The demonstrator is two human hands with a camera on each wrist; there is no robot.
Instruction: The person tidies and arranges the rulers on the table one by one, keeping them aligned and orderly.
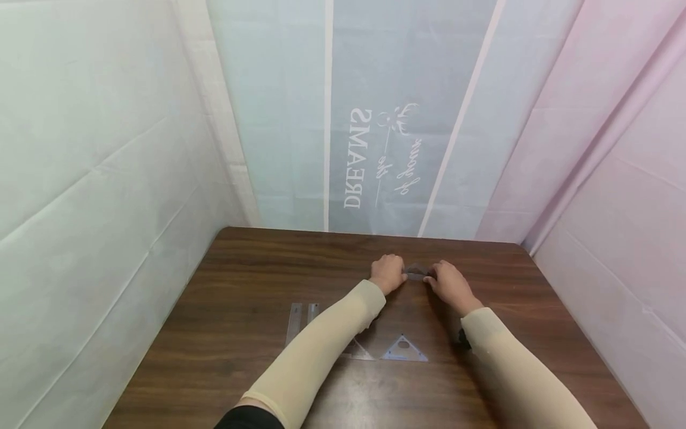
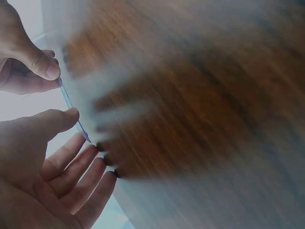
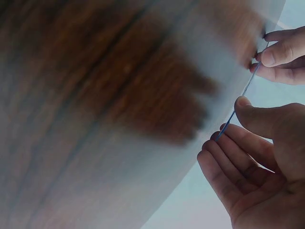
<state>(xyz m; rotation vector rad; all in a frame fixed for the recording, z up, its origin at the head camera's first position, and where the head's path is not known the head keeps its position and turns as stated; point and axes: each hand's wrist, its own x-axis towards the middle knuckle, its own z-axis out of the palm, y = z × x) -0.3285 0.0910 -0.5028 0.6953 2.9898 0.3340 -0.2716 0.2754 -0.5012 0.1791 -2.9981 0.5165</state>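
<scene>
Near the far side of the table, a thin clear plastic piece (image 1: 415, 275) with a straight edge spans both hands. It looks like a small protractor or set square; which one I cannot tell. My left hand (image 1: 388, 274) pinches its left end between thumb and fingers. At its other end, my right hand (image 1: 452, 287) pinches it too. Both wrist views show the piece nearly edge-on as a thin bluish line, with the left hand (image 2: 62, 167) lower in the left wrist view and the right hand (image 3: 267, 152) lower in the right wrist view.
Closer on the brown wooden table (image 1: 236, 333) lies a blue-edged set square (image 1: 405, 357). Beside it a clear triangle (image 1: 361, 353) is partly covered by the left sleeve. Two clear rulers, a wider ruler (image 1: 294, 322) and a narrower ruler (image 1: 313, 311), lie left of that arm.
</scene>
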